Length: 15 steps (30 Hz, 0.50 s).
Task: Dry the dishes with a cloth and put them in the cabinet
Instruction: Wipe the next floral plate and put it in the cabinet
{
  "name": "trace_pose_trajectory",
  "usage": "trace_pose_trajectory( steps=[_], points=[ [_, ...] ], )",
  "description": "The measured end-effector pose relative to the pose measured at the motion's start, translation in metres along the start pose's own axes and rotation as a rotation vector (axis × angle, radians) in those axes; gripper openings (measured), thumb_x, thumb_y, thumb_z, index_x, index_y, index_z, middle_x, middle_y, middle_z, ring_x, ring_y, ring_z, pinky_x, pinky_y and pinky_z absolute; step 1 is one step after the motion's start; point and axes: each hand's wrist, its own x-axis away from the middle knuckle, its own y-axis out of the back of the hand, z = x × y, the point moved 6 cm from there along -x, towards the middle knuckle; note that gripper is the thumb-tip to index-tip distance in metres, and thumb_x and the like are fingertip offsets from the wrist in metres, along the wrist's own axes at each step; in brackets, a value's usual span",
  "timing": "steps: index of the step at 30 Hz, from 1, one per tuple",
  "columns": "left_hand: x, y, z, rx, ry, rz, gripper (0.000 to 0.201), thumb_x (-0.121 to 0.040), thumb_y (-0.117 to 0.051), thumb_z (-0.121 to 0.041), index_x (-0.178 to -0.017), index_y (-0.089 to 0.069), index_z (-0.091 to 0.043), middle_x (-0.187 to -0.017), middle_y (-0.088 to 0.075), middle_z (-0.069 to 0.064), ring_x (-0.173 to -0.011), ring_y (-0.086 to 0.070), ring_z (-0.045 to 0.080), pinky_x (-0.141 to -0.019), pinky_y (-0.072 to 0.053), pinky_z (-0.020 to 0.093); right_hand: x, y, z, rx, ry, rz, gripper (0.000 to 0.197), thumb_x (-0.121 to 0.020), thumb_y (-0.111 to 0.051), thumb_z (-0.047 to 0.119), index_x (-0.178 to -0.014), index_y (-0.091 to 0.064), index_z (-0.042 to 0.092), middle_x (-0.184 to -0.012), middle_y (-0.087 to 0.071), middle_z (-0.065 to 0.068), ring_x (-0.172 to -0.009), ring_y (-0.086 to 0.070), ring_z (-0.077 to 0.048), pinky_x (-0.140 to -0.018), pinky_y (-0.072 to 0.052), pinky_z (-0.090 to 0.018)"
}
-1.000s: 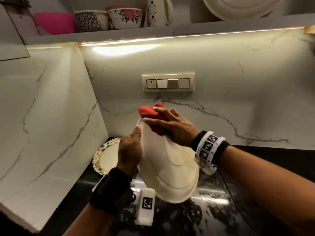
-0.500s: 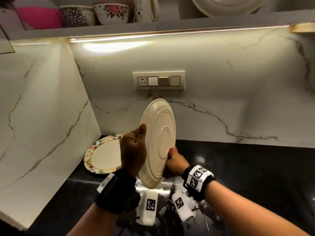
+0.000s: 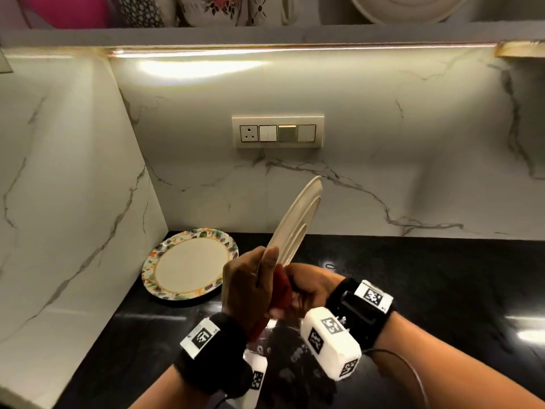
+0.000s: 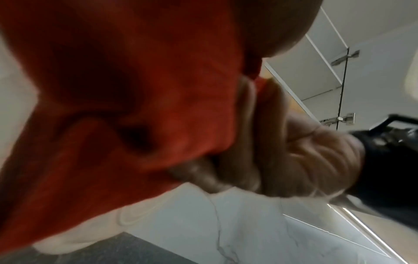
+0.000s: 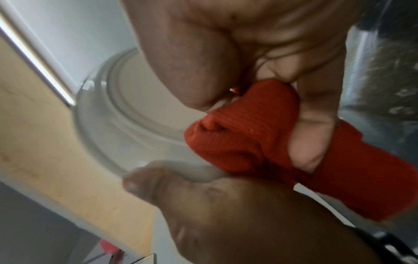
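A plain cream plate (image 3: pixel 298 221) stands on edge above the black counter, almost edge-on to the head view. My left hand (image 3: pixel 250 278) grips its lower rim, thumb up along the near face. My right hand (image 3: pixel 306 290) holds a bunched red cloth (image 3: pixel 280 293) against the plate's lower edge, between the two hands. In the right wrist view the red cloth (image 5: pixel 253 128) is wrapped round my fingers and lies on the cream plate (image 5: pixel 126 116). The left wrist view is mostly filled by the red cloth (image 4: pixel 113 107).
A floral-rimmed plate (image 3: pixel 190 264) lies flat on the counter (image 3: pixel 427 290) in the back left corner. The cabinet shelf (image 3: pixel 265 33) overhead holds bowls, a jug and a large plate. A switch panel (image 3: pixel 277 132) sits on the marble wall.
The cloth hand has gone from the plate's top down to its lower edge. The plate has turned from facing me to nearly edge-on, and the view has shifted down.
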Motion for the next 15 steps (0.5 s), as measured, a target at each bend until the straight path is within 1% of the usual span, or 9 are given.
trace_pose_trajectory(
  steps=[2, 3, 5, 7, 8, 9, 11, 13, 15],
  points=[
    [0.001, 0.005, 0.008, 0.010, 0.005, 0.003, 0.052, -0.100, -0.033, -0.044, -0.060, -0.053, -0.017, -0.051, -0.040, -0.015, -0.044, -0.040, 0.001, -0.047, -0.028, 0.007, 0.013, -0.002, 0.007, -0.044, 0.016, -0.038, 0.026, -0.095, -0.044, 0.014, -0.101, -0.064, -0.002, -0.094, -0.070, -0.020, -0.074, -0.071, -0.031, -0.060, -0.061, -0.033],
    [0.000, 0.010, 0.013, 0.010, 0.008, -0.006, 0.053, -0.100, -0.034, -0.044, -0.060, -0.053, -0.016, -0.051, -0.041, -0.013, -0.044, -0.040, 0.003, -0.046, -0.030, 0.012, 0.018, -0.002, 0.011, -0.079, 0.034, -0.043, 0.029, -0.091, -0.048, 0.016, -0.102, -0.065, -0.004, -0.096, -0.069, -0.023, -0.074, -0.070, -0.033, -0.061, -0.061, -0.034],
    [-0.003, 0.021, 0.021, -0.001, 0.000, -0.033, 0.055, -0.100, -0.035, -0.042, -0.058, -0.051, -0.011, -0.049, -0.041, -0.006, -0.042, -0.037, 0.010, -0.044, -0.028, 0.020, 0.027, 0.010, 0.021, -0.177, 0.125, -0.113, 0.034, -0.081, -0.052, 0.017, -0.098, -0.069, -0.006, -0.095, -0.069, -0.025, -0.070, -0.070, -0.034, -0.061, -0.059, -0.034],
    [-0.006, 0.030, 0.026, -0.013, -0.015, -0.056, 0.059, -0.100, -0.035, -0.041, -0.056, -0.050, -0.007, -0.046, -0.040, -0.002, -0.041, -0.033, 0.012, -0.044, -0.025, 0.021, 0.032, 0.033, 0.023, -0.198, 0.176, -0.218, 0.028, -0.080, -0.052, 0.013, -0.092, -0.071, -0.004, -0.086, -0.068, -0.021, -0.062, -0.069, -0.029, -0.053, -0.058, -0.032],
    [-0.006, 0.035, 0.029, -0.020, -0.021, -0.062, 0.060, -0.100, -0.035, -0.042, -0.055, -0.050, -0.006, -0.045, -0.041, 0.001, -0.041, -0.034, 0.013, -0.044, -0.025, 0.023, 0.031, 0.048, 0.019, -0.150, 0.181, -0.316, 0.024, -0.080, -0.051, 0.006, -0.095, -0.068, 0.000, -0.083, -0.065, -0.019, -0.061, -0.066, -0.025, -0.051, -0.057, -0.029],
    [-0.007, 0.039, 0.031, -0.026, -0.027, -0.062, 0.061, -0.100, -0.035, -0.042, -0.055, -0.052, -0.005, -0.045, -0.043, 0.003, -0.040, -0.035, 0.014, -0.043, -0.027, 0.025, 0.032, 0.061, 0.016, -0.080, 0.186, -0.410, 0.029, -0.077, -0.050, -0.002, -0.101, -0.064, 0.003, -0.085, -0.063, -0.018, -0.062, -0.063, -0.023, -0.051, -0.054, -0.028],
    [-0.009, 0.044, 0.034, -0.035, -0.036, -0.053, 0.061, -0.100, -0.035, -0.043, -0.058, -0.056, -0.005, -0.046, -0.048, 0.005, -0.041, -0.040, 0.017, -0.043, -0.031, 0.030, 0.033, 0.082, 0.005, 0.158, 0.164, -0.572, 0.043, -0.073, -0.048, -0.011, -0.109, -0.061, 0.007, -0.092, -0.060, -0.018, -0.071, -0.058, -0.027, -0.051, -0.047, -0.028],
    [-0.012, 0.048, 0.033, -0.029, -0.038, -0.041, 0.062, -0.100, -0.035, -0.045, -0.059, -0.058, -0.004, -0.047, -0.050, 0.005, -0.041, -0.043, 0.019, -0.044, -0.033, 0.030, 0.032, 0.092, -0.006, 0.315, 0.126, -0.637, 0.039, -0.079, -0.055, -0.009, -0.113, -0.060, 0.010, -0.095, -0.058, -0.015, -0.073, -0.051, -0.025, -0.050, -0.038, -0.028],
    [-0.017, 0.054, 0.028, -0.018, -0.050, -0.043, 0.063, -0.100, -0.033, -0.046, -0.057, -0.054, -0.005, -0.047, -0.044, 0.000, -0.041, -0.039, 0.018, -0.043, -0.028, 0.024, 0.036, 0.100, -0.007, 0.287, 0.174, -0.705, 0.031, -0.083, -0.063, -0.004, -0.112, -0.058, 0.006, -0.089, -0.055, -0.012, -0.064, -0.044, -0.017, -0.051, -0.033, -0.026]
  ],
)
